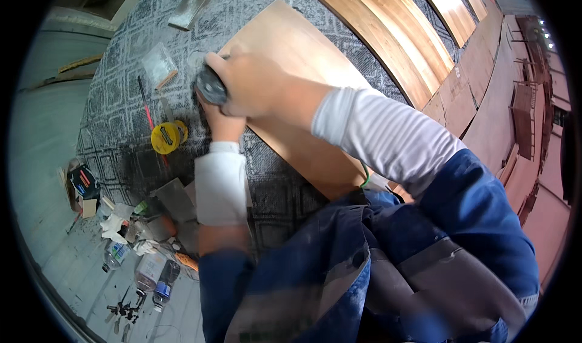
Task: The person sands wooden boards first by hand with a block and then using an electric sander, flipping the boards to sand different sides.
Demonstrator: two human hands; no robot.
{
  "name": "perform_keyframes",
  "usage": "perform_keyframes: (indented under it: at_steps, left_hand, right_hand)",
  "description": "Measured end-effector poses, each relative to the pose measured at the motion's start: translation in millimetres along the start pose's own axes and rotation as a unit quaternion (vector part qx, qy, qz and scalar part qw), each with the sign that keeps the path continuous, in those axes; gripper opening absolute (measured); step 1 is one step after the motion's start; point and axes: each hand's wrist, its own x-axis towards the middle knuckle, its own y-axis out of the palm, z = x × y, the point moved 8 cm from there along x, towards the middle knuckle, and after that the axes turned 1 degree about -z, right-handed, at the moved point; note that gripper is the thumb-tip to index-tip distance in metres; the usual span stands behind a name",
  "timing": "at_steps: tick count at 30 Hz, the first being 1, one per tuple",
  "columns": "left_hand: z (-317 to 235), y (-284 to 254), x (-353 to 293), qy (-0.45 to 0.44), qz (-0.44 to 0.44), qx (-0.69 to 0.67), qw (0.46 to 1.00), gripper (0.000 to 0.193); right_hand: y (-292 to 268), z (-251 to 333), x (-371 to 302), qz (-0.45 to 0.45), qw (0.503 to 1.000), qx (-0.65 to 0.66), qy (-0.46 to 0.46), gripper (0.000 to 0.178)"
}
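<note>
A pale wooden board (315,152) lies at a slant across the patterned grey cloth. At its left edge my right hand (251,82), blurred by motion, is closed around a dark rounded hand tool (211,84), whose exact kind I cannot make out. Just below it is my left hand (224,123), close against the tool and the board's edge. Its fingers are mostly hidden, so its grip does not show. Beside the hands stand a yellow-lidded tub (166,138) and a thin red-and-black stick (146,105).
Wood-faced panels (388,33) lie at the upper right. Several flat blocks, including a grey one (189,10), rest on the patterned cloth (130,52). Bottles (150,271), rags and other clutter gather at the lower left.
</note>
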Motion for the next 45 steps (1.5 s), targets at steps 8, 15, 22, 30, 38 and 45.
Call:
perform_keyframes:
  at_steps: [8,15,22,30,38,45]
  left_hand:
    - [-25.7,91.7,-256.9,0.219,-0.088,0.087,0.968,0.07]
    - [11.2,28.0,-109.4,0.04,-0.034,0.012,0.999,0.11]
    - [-21.3,133.4,-295.9,0.094,0.016,0.075,0.993,0.096]
    - [-51.5,130.9,-75.7,0.093,-0.03,0.035,0.995,0.085]
    - [-70.1,218.0,-159.1,0.073,0.029,0.103,0.992,0.086]
    - [-108.1,255.7,-195.5,0.098,0.069,0.027,0.992,0.083]
  right_hand:
    - [25.4,-1.8,-245.9,0.09,0.996,-0.015,0.015,0.084]
    - [12.1,5.3,-103.5,0.017,0.999,-0.011,-0.025,0.076]
    - [16.9,-29.6,-294.9,0.075,0.997,-0.005,0.005,0.099]
    - [-56.3,-78.6,-106.0,-0.031,0.999,-0.018,-0.007,0.071]
    - [-76.9,-132.6,-248.1,0.038,0.992,0.018,0.118,0.091]
    - [-93.0,-149.1,-313.3,-0.007,0.987,0.026,0.161,0.08]
